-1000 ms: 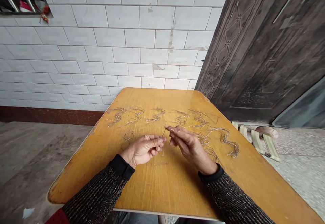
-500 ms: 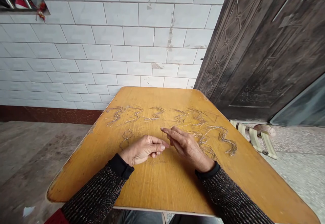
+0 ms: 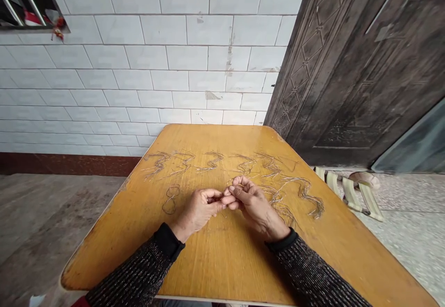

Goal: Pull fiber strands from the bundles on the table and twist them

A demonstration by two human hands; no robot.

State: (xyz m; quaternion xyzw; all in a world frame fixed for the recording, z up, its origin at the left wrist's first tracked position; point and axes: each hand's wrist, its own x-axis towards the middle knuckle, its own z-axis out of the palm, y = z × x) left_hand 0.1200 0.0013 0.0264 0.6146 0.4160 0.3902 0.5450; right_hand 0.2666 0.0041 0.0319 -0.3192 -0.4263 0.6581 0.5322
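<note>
Above the middle of the wooden table, my left hand and my right hand meet at the fingertips. Both are closed in a pinch on a thin wire, of which only a small curved piece shows above the right fingers. The rest of it is hidden by the fingers. Left of my left hand lies a wire bent into a figure eight. Beside and beyond my right hand are loose bundles of wavy wire, some close to its wrist.
More wavy wire bundles lie in a row across the table's far half. A white tiled wall stands behind the table. At the right are a dark carved door and a strapped low stool on the floor.
My right hand's fingers were stretched out flat; now they are curled and pinching beside the left fingertips. The wire stood upright between the hands and is now mostly covered. The view has tilted up slightly.
</note>
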